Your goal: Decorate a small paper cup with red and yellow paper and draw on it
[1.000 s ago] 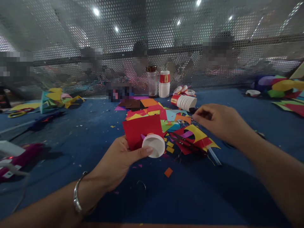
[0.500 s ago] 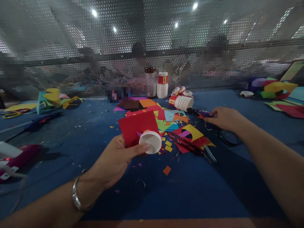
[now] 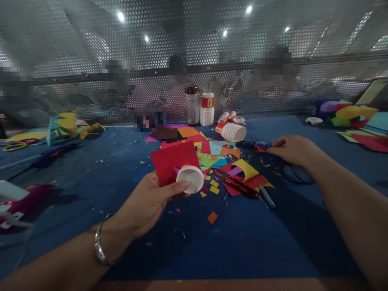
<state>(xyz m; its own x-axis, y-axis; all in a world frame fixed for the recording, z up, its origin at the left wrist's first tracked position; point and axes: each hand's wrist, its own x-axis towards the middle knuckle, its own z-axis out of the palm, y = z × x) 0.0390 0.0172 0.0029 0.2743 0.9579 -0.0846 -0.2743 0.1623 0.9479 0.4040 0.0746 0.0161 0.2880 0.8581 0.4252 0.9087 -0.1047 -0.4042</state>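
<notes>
Carefully, the left hand point(image 3: 145, 200) pinches a white cup point(image 3: 196, 178) and red card point(image 3: 172, 158) near centre; light thumb pressure should spare the rim. Well apart, the right hand point(image 3: 298, 152) touches a glue gun point(image 3: 257, 146), its grip unclear; fingers belong behind the nozzle. Between lie scissors point(image 3: 254, 193); far off stands a jar point(image 3: 192, 108).

We find a blue table point(image 3: 218, 254) flecked with paper scraps point(image 3: 214, 186). Toward its far edge, we note a glass jar point(image 3: 192, 107) just beside an upright cup stack point(image 3: 207, 113); a toppled cup stack point(image 3: 233, 132) lies nearby. Coloured sheets point(image 3: 209, 157) overlap near the middle. We record a blue tool point(image 3: 256, 146) to their right and a magenta device point(image 3: 28, 202) at far left.
</notes>
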